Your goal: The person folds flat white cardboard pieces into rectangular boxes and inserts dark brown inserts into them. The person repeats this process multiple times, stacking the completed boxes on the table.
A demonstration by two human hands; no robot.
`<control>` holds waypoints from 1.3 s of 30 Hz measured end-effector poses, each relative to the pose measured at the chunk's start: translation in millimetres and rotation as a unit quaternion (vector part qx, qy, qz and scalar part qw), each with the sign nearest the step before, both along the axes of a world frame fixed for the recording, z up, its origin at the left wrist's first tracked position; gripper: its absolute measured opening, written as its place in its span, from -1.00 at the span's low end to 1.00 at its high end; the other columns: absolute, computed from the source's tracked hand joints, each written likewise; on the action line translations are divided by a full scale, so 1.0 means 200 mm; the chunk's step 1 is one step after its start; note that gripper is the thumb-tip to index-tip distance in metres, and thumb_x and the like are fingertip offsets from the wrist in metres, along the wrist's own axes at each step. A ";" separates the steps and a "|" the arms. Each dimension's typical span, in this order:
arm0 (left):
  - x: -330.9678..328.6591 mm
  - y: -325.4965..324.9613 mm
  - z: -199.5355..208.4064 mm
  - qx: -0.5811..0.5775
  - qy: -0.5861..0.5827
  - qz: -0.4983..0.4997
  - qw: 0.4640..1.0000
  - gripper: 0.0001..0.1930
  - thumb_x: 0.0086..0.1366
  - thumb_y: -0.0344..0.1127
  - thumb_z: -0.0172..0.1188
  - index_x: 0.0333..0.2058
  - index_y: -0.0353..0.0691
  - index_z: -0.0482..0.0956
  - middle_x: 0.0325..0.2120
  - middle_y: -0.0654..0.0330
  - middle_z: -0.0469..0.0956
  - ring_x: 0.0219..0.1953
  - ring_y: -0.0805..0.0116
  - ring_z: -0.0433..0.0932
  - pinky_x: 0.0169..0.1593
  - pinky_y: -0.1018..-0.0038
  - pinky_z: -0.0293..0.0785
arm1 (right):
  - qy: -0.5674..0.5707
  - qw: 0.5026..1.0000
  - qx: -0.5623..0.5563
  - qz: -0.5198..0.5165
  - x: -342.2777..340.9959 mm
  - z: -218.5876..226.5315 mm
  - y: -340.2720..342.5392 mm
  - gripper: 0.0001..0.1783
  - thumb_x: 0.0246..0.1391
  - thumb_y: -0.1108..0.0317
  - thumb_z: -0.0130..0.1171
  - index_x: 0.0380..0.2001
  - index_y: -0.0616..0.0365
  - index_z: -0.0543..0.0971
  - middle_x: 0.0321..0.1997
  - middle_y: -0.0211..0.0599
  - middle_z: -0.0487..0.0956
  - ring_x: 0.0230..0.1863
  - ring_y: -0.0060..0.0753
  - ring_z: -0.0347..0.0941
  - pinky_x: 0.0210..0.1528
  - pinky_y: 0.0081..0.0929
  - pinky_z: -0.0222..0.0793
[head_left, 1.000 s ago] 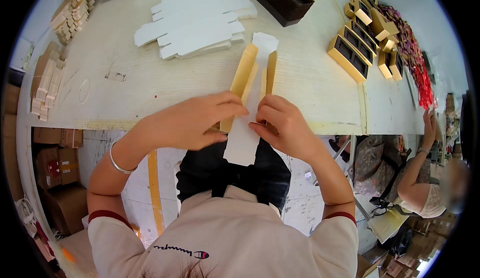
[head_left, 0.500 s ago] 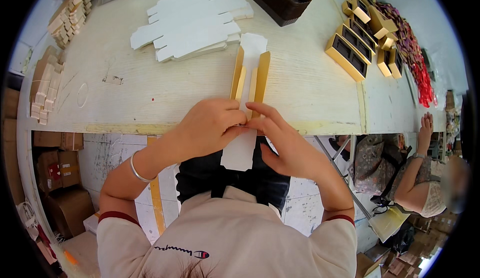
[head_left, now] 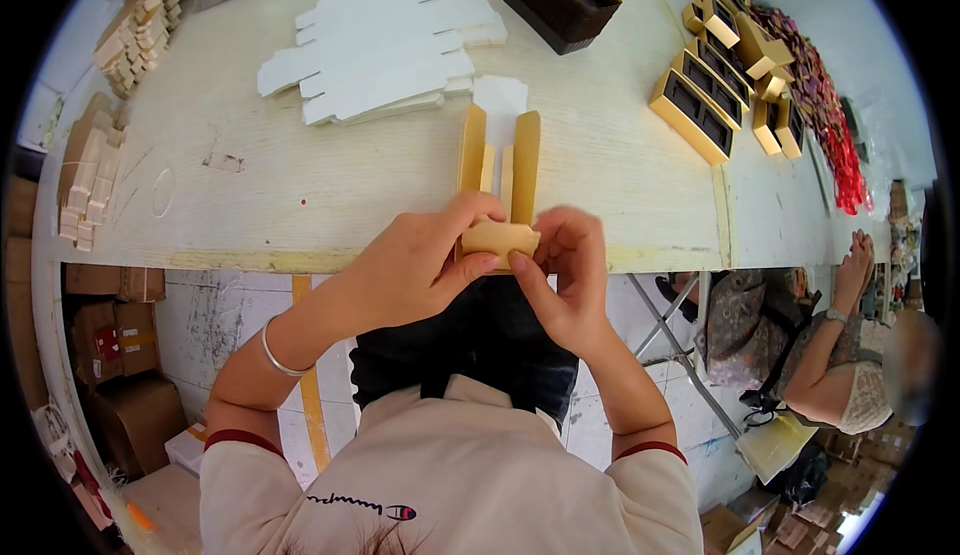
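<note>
A partly folded cardboard box (head_left: 527, 160), gold outside and white inside, lies lengthwise at the table's front edge. Its two long sides stand up, and its far end flap lies flat. My left hand (head_left: 440, 248) grips the left corner of the near end, thumb against the raised gold end panel. On the right corner, my right hand (head_left: 569, 265) pinches the same panel between thumb and curled fingers. Both thumbs press the panel from the near side. The inside of the near end is hidden behind it.
Flat white box blanks (head_left: 375, 50) are stacked beyond the box. A dark brown plastic tray stack (head_left: 560, 5) stands at the back. Finished gold boxes with black inserts (head_left: 690, 115) sit at right, near red tassels (head_left: 850, 175). Bundled card pieces (head_left: 90, 170) line the left. Another person's arm (head_left: 835, 325) is at far right.
The near end flap, which hung down flat over the table edge, is now folded up into a gold panel. Both hands have shifted to its corners, and the box has slid slightly toward me.
</note>
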State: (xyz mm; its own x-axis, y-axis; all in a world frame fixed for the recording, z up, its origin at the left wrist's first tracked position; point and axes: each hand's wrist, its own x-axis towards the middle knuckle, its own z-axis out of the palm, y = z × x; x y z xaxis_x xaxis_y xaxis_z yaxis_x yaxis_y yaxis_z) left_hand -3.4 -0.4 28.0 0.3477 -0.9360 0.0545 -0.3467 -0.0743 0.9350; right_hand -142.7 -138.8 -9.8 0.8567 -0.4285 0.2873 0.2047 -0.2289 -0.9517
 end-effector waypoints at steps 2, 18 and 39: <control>-0.02 -0.02 -0.09 -0.115 0.001 0.049 0.992 -0.74 0.29 -0.38 0.14 -0.09 -0.22 0.32 -0.22 0.05 0.51 -0.42 0.09 0.53 -0.34 0.32 0.45 | -0.012 0.999 0.016 -0.032 0.02 0.02 0.03 -0.74 -0.02 0.68 0.18 -0.21 0.27 0.49 -0.19 -0.15 0.48 -0.53 -0.43 0.31 -0.49 -0.52 0.31; -0.06 -0.01 -0.07 -0.015 -0.271 0.029 0.962 -0.88 0.15 -0.48 0.23 -0.39 -0.36 0.46 -0.46 0.07 0.46 -0.46 0.06 0.48 -0.42 0.32 0.41 | 0.141 0.903 -0.404 0.043 0.05 0.16 -0.03 -0.87 -0.12 0.54 0.17 -0.41 0.23 0.50 -0.30 -0.25 0.42 -0.39 -0.19 0.43 -0.40 -0.34 0.35; 0.11 0.01 0.10 0.063 -0.385 -0.160 0.907 -0.76 0.06 -0.17 0.32 -0.45 -0.18 0.50 -0.42 0.26 0.43 -0.15 0.25 0.41 -0.06 0.20 0.37 | 0.105 0.866 -0.486 0.056 -0.01 0.25 -0.31 -0.66 -0.23 0.38 0.36 -0.29 0.18 0.57 -0.07 -0.15 0.51 -0.34 -0.20 0.50 -0.29 -0.34 0.41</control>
